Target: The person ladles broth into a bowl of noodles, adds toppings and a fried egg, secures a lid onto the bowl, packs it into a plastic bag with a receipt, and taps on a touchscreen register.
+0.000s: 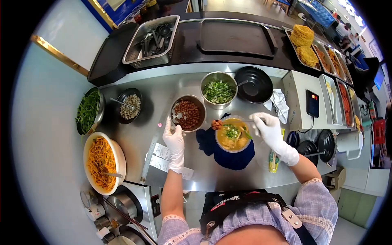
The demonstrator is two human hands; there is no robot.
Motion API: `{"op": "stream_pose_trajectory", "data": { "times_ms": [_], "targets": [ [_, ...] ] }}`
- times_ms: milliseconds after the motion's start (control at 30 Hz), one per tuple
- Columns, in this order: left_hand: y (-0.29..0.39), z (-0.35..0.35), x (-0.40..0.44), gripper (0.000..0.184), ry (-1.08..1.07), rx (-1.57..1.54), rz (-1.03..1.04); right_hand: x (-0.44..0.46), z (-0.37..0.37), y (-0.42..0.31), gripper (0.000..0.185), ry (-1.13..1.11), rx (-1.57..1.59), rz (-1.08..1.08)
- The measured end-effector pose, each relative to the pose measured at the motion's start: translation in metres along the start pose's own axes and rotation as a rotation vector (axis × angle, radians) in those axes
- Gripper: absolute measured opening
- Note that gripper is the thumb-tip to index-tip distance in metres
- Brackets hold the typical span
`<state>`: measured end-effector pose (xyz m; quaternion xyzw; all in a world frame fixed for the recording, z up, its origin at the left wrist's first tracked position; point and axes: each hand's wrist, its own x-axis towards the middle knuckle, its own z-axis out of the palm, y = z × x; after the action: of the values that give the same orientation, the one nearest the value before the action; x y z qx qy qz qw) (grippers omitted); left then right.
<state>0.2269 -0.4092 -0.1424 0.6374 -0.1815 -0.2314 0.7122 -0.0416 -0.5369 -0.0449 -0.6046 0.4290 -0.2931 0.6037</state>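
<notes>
My left hand [174, 141], in a white glove, grips the near left side of a steel pot [176, 103] of reddish-brown peanuts [188, 114]. My right hand [265, 126], also gloved, is closed on the handle of a spoon [239, 121]. The spoon's bowl, heaped with peanuts [216, 124], is over the left rim of a soup container [217, 141]. In the container, chopped green onion [232, 131] lies on yellowish broth. A dark blue cloth [234, 162] is under the container. Just behind stands a steel pot of chopped green onion [219, 92] with a spoon in it.
At left are a bowl of leafy greens [87, 108], a black bowl of diced food [131, 105] and a bowl of orange shreds [101, 159]. Paper slips [161, 157] lie by my left wrist. A black bowl [254, 84] and a white box [300, 102] stand back right.
</notes>
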Motion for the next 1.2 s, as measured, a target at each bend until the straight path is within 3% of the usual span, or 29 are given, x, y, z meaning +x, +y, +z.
{"op": "stream_pose_trajectory", "data": {
  "times_ms": [100, 167, 233, 367, 500, 533, 667, 700, 767, 867, 900, 967, 1033, 1167, 1200],
  "targets": [
    [-0.002, -0.001, 0.002, 0.050, 0.002, 0.006, 0.009, -0.028, -0.028, 0.016, 0.012, -0.039, -0.364, -0.235],
    [0.003, 0.001, 0.002, 0.050, -0.006, 0.003, -0.011, -0.036, -0.037, 0.023, 0.014, -0.098, -0.619, -0.684],
    [0.004, 0.002, 0.003, 0.050, -0.021, 0.037, 0.022, -0.040, -0.039, 0.017, 0.016, -0.178, -0.816, -0.779],
    [0.002, 0.004, 0.012, 0.050, 0.015, 0.017, 0.030, -0.014, -0.008, -0.001, 0.012, -0.098, -0.672, -0.761],
    [-0.008, 0.007, 0.036, 0.052, 0.138, -0.095, -0.048, 0.056, 0.075, 0.005, 0.014, 0.008, -0.257, -0.512],
    [-0.009, 0.009, 0.046, 0.051, 0.169, -0.120, -0.083, 0.072, 0.095, 0.002, 0.016, -0.062, -0.156, -0.300],
    [-0.022, 0.024, 0.090, 0.048, 0.119, -0.245, -0.097, 0.150, 0.152, 0.044, 0.027, -0.014, 0.185, -0.193],
    [-0.030, 0.026, 0.103, 0.048, 0.084, -0.246, -0.085, 0.157, 0.156, 0.041, 0.035, 0.040, 0.094, -0.186],
    [-0.049, 0.036, 0.124, 0.047, 0.105, -0.260, -0.058, 0.163, 0.172, 0.035, 0.039, 0.171, 0.230, -0.237],
    [-0.054, 0.030, 0.142, 0.030, 0.093, -0.394, -0.345, 0.151, 0.189, 0.004, 0.038, -0.051, 0.129, -0.278],
    [-0.061, 0.014, 0.149, 0.030, 0.119, -0.401, -0.343, 0.149, 0.196, 0.002, 0.035, -0.106, 0.073, -0.248],
    [-0.072, -0.035, 0.163, 0.054, 0.529, -0.399, -0.427, 0.150, 0.211, 0.003, 0.031, -0.215, 0.039, -0.313],
    [-0.066, -0.078, 0.171, 0.053, 0.868, -0.434, -0.360, 0.150, 0.221, 0.001, 0.030, -0.332, -0.058, -0.292],
    [-0.059, -0.145, 0.187, 0.046, 0.569, -0.419, -0.145, 0.151, 0.242, 0.001, 0.027, -0.436, -0.144, -0.321],
    [-0.049, -0.148, 0.187, 0.044, 0.577, -0.450, -0.157, 0.152, 0.247, 0.003, 0.026, -0.466, -0.193, -0.345]
  ]
}}
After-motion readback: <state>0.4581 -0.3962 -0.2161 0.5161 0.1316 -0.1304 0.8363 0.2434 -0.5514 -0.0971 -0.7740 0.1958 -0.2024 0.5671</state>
